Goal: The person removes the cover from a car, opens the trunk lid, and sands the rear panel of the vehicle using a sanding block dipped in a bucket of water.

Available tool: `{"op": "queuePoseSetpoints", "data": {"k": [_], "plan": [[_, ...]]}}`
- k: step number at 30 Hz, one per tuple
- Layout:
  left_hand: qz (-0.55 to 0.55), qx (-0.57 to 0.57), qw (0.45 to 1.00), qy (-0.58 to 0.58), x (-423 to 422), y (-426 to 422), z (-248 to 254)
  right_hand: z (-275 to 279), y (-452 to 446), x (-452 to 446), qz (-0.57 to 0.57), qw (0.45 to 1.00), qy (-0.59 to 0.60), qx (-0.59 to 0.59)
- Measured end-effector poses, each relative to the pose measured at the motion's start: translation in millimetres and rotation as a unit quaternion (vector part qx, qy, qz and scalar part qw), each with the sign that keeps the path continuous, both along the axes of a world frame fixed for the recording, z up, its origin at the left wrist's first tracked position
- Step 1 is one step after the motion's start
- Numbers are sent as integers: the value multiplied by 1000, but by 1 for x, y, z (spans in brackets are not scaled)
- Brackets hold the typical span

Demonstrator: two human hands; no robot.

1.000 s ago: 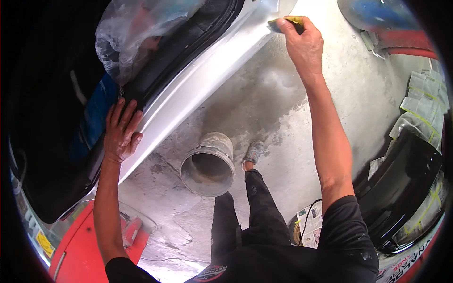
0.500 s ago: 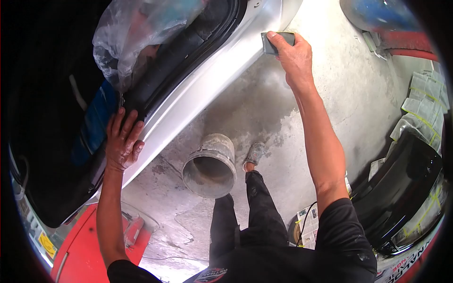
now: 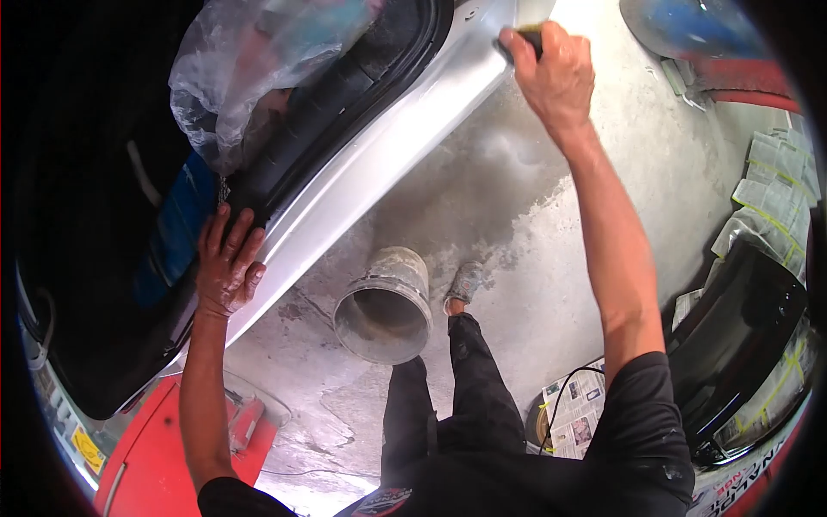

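Note:
My right hand (image 3: 556, 77) is closed on a dark sanding pad (image 3: 532, 38) with a yellowish edge, at the outer side of a white car sill (image 3: 379, 164) near the top. My left hand (image 3: 229, 265) lies with its fingers spread on the inner edge of the sill, lower left, and holds nothing. Black door trim (image 3: 345, 103) runs along the sill's inner side. Beyond my left hand, a crumpled clear plastic sheet (image 3: 233, 77) hangs over the car's interior.
A grey bucket (image 3: 382, 320) is on the wet concrete floor before my legs. A red panel (image 3: 151, 439) is at lower left. Newspaper (image 3: 579, 414) and a cable lie at lower right, near a glossy black bumper part (image 3: 732, 345). Papered parts are at far right.
Over the last second my right hand came down along the sill with the pad, then went back up and slightly right. My left hand shifted slightly down and stayed on the sill.

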State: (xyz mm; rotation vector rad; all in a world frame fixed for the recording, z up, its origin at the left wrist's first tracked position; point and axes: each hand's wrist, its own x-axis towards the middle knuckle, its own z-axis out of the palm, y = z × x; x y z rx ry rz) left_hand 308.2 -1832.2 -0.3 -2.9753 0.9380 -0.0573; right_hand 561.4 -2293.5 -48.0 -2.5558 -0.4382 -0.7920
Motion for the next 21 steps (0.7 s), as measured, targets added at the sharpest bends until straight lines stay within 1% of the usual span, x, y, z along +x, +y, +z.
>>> {"op": "queuePoseSetpoints", "data": {"k": [1, 2, 4, 6, 7, 10, 11, 12, 14, 17, 18, 20, 21], "plan": [[-1, -4, 1000, -4, 2, -1, -1, 13, 2, 10, 26, 997, -67, -11], [-1, -7, 1000, -3, 2, -1, -1, 24, 6, 12, 31, 998, -57, -13], [1, -5, 1000, 0, -2, 0, -2, 11, 9, 10, -10, 999, -51, 6], [-2, 1, 1000, -7, 1, -1, 0, -22, -3, 2, -75, 997, 25, -12], [-3, 0, 1000, -7, 4, -1, 1, -24, 0, -8, -48, 995, 52, 72], [-2, -4, 1000, -4, 2, -1, 3, -7, -5, 8, -6, 1000, -21, -6], [-1, -8, 1000, -4, 2, 0, 1, 3, -7, 17, 9, 999, -22, -21], [3, -11, 1000, -2, 0, 0, -2, 20, 1, 23, 34, 997, -62, -15], [8, -7, 1000, -1, -1, -1, -2, 12, 7, 18, -10, 1000, 9, 14], [5, -5, 1000, 4, -1, -1, 0, -22, -8, 4, -55, 997, -6, -61], [5, -4, 1000, 3, 1, 0, 1, -21, -5, -5, -9, 1000, 14, -10], [8, -6, 1000, -1, 0, 1, 1, -11, -10, 10, -1, 997, -63, -42], [6, -8, 1000, 3, -1, 1, -2, 0, -9, 30, 7, 994, -100, -38]]}}
